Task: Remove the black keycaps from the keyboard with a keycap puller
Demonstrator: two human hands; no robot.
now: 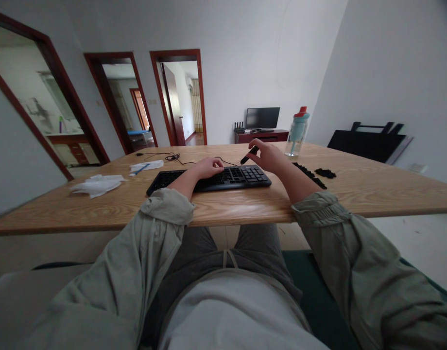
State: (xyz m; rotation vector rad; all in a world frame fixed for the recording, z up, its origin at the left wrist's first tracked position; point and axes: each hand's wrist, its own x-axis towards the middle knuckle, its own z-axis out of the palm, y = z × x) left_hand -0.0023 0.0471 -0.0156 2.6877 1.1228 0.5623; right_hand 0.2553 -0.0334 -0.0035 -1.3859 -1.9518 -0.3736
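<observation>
A black computer keyboard [227, 181] lies across the wooden table in front of me, and part of its key area looks bare of keycaps. Over its middle, my left hand [208, 168] rests with curled fingers holding against it; the fingertips are partly hidden. Above the keyboard's right half, my right hand [269, 154] is closed around a slim black tool [249, 154], whose thin tip slants down to the left toward the back edge. To the right, a row of small black pieces [311, 175], apparently keycaps, lies beside a smaller black pile [325, 173].
A clear bottle with a red lid [297, 131] stands at the back right of the table [245, 209]. Crumpled white tissue [99, 185] and a blue stick on white paper [145, 166] lie left. A black cable [172, 157] trails behind the keyboard.
</observation>
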